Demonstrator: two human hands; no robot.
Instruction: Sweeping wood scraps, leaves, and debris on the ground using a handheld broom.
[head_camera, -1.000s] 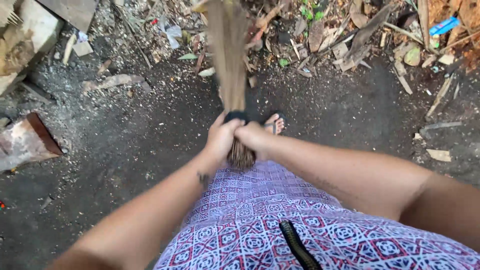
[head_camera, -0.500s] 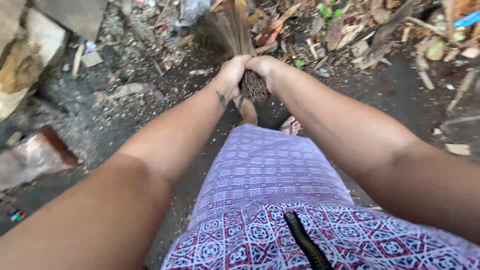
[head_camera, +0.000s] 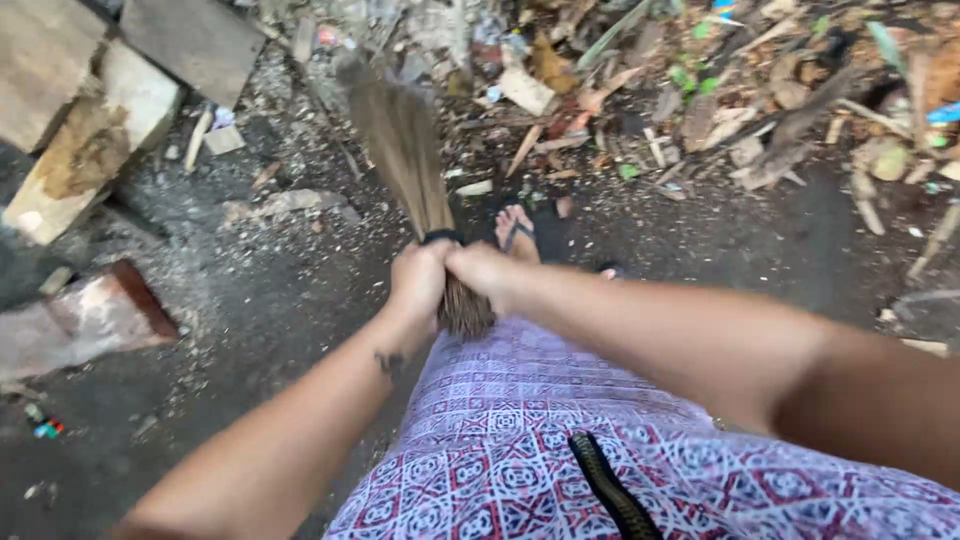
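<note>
Gripping stick broom (head_camera: 415, 170): left hand (head_camera: 420, 280) and right hand (head_camera: 480, 272) both closed around its bound end. Bristles angled over dirt ground (head_camera: 250, 300), near leaf litter (head_camera: 640, 100).

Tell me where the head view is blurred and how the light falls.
Head view: the broom bristles are smeared by motion blur, as is the litter along the top; left hand and right hand on the broom are fairly sharp; the light is soft and even, with no glare or hard shadows on the ground.
</note>
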